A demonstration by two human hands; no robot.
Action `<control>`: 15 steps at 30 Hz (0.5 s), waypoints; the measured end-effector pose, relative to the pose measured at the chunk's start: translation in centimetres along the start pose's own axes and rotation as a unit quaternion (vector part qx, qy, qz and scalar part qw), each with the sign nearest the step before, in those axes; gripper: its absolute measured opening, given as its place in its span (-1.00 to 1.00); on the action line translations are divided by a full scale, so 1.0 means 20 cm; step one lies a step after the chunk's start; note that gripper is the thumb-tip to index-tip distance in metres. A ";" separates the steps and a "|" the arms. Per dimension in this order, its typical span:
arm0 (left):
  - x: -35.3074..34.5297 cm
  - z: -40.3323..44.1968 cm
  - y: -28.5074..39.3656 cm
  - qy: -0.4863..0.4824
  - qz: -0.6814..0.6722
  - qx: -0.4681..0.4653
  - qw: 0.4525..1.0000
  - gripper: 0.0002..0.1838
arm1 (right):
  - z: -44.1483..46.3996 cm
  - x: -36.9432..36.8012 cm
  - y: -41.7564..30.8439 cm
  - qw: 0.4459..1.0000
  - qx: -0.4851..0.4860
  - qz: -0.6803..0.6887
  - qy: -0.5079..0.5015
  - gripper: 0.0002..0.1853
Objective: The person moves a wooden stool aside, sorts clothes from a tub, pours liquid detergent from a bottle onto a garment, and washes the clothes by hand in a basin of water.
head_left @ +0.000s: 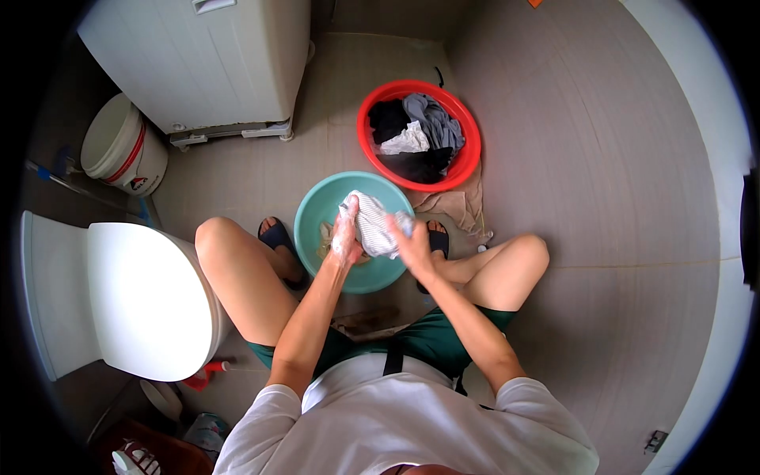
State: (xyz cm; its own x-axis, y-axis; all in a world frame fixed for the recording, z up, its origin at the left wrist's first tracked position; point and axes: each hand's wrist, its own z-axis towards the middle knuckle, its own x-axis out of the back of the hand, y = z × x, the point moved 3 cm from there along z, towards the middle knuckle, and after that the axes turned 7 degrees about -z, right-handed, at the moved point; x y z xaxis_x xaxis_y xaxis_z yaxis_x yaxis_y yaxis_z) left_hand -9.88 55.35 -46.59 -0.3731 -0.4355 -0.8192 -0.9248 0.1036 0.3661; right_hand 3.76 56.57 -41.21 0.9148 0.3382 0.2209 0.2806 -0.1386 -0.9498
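a thin white cloth with fine grey stripes (370, 224) is held up in both hands over a round, light teal plastic basin (379, 277), which stands on the grey tiled floor (214, 187) between the person's feet.

the left hand (346, 239), wet and streaked with white suds, grips the left side of the cloth, its thumb pointing to the far side and pressed along the fabric; how its other fingers are set under the cloth, i cannot tell. the right hand (411, 247) has its fingers curled on the bunched right end of the cloth; they are slightly blurred, so i cannot tell how tightly they are pressed together. the striped middle is spread between the two hands.

in the basin, below and to the left of the left hand, lies a crumpled yellowish-beige piece of fabric (325, 239), partly hidden by that hand.

on the far side, just right of the basin, is a round red plastic tub (473, 150) holding black, grey and white garments (434, 125). a beige, rumpled cloth (457, 207) lies on the floor at the tub's near side. dark open-toed slippers (276, 235) are on the feet at either side of the basin. to the left is a white toilet with its lid down (150, 297); at the far left are a white plastic bucket with a red band (150, 164) and a white boxy appliance (210, 63).
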 end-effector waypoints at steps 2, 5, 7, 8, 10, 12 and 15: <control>0.07 0.08 -0.03 0.022 -0.027 -0.011 0.999 -0.66 | -0.10 -0.16 -0.02 0.973 0.096 -0.211 0.008 -0.71; 0.08 0.01 -0.06 -0.066 -0.074 0.049 0.994 -0.76 | -0.08 -0.27 -0.10 0.901 0.207 -0.378 0.044 -0.63; 0.09 -0.04 -0.20 0.023 0.013 -0.039 0.999 -0.77 | 0.19 -0.15 -0.11 0.909 0.056 -0.400 0.104 -0.55; 0.12 -0.03 -0.23 0.062 0.044 -0.042 0.996 -0.76 | 0.26 -0.12 -0.09 0.905 -0.018 -0.406 0.128 -0.51; 0.18 0.03 -0.22 0.064 0.060 -0.046 0.995 -0.70 | 0.27 -0.18 0.00 0.906 -0.020 -0.404 0.123 -0.51; 0.18 0.07 -0.21 0.097 0.015 -0.016 0.995 -0.68 | 0.16 -0.25 -0.03 0.912 -0.009 -0.396 0.107 -0.53; 0.47 0.24 -0.36 -0.183 -0.172 0.041 0.967 -0.62 | 0.00 -0.36 -0.05 0.886 0.201 -0.401 0.117 -0.54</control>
State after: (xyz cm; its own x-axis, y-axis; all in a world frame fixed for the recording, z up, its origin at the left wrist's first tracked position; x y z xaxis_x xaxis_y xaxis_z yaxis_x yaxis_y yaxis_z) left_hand -6.99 54.78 -59.04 -0.0301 -0.1133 -0.9931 -0.9960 0.0869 0.0203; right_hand -3.05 54.40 -41.84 0.5168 -0.0312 0.8555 0.7847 0.4169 -0.4588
